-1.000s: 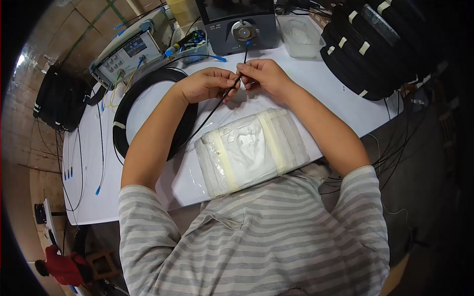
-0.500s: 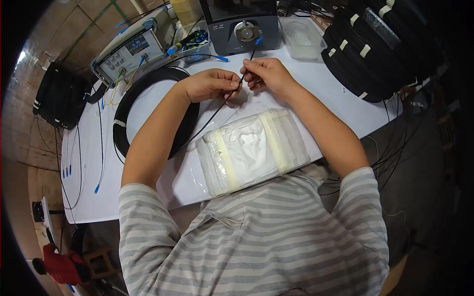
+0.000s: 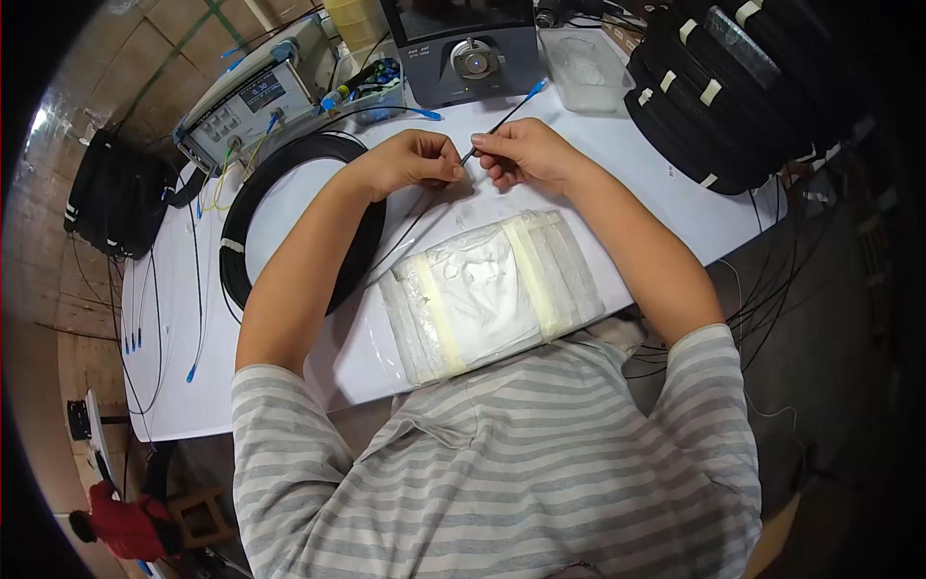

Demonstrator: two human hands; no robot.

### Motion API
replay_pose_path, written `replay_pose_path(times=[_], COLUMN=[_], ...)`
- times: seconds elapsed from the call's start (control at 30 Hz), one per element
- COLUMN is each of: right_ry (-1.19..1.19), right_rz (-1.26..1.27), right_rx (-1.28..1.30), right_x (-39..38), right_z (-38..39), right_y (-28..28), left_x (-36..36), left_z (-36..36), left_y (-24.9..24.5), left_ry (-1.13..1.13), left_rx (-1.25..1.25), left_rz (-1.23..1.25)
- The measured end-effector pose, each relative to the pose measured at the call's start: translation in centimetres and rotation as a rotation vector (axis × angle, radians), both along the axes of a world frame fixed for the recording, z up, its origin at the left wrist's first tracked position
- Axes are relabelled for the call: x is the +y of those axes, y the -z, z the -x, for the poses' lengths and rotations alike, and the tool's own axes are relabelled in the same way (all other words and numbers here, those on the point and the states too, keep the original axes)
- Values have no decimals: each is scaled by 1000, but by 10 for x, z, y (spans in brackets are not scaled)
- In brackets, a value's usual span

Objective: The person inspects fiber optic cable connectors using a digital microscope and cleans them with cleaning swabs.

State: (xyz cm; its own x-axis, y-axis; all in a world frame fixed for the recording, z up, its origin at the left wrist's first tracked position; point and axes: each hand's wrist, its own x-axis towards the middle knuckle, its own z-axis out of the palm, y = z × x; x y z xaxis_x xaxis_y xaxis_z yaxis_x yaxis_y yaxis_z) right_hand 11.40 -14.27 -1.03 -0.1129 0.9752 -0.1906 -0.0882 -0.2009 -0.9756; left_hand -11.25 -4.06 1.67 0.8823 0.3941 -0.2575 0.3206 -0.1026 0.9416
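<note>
A thin black fibre optic cable (image 3: 413,230) runs up through both hands and ends in a blue connector (image 3: 537,87). My left hand (image 3: 417,162) pinches it on the left. Close beside, my right hand (image 3: 526,154) pinches it between thumb and forefinger, nearer the connector. The connector is just right of the round port (image 3: 475,62) of a dark instrument with a screen (image 3: 458,19), apart from it. Below my hands lies a padded white bundle (image 3: 492,289) wrapped in plastic. A black cable coil (image 3: 236,217) rests by my left forearm.
A grey meter (image 3: 246,106) with a lit display stands back left, near a bin of blue-tipped parts (image 3: 376,96). A clear plastic tub (image 3: 586,72) is back right. Stacked black coils (image 3: 723,96) fill the right end. A person in red (image 3: 125,521) is at lower left.
The blue connector has moved away from the instrument's port, to the right and slightly down. The cable now slants more to the right, and my right hand has shifted slightly down.
</note>
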Motion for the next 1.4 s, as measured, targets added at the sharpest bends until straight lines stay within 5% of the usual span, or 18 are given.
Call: replay_pose_path(times=[0.47,0.97,1.4], right_ry=[-167,86,284], right_rz=[-16,-21,-148], right_rx=[454,292,245], right_x=[-2,14,19], right_z=[3,-18,-40], right_y=[8,6,5], left_x=[-5,-2,-12], left_z=[1,-1,-7], left_y=[-2,-2,-6], left_ry=[71,184,185], left_rx=[-251,-115,4], left_rz=[-68,-37,-244])
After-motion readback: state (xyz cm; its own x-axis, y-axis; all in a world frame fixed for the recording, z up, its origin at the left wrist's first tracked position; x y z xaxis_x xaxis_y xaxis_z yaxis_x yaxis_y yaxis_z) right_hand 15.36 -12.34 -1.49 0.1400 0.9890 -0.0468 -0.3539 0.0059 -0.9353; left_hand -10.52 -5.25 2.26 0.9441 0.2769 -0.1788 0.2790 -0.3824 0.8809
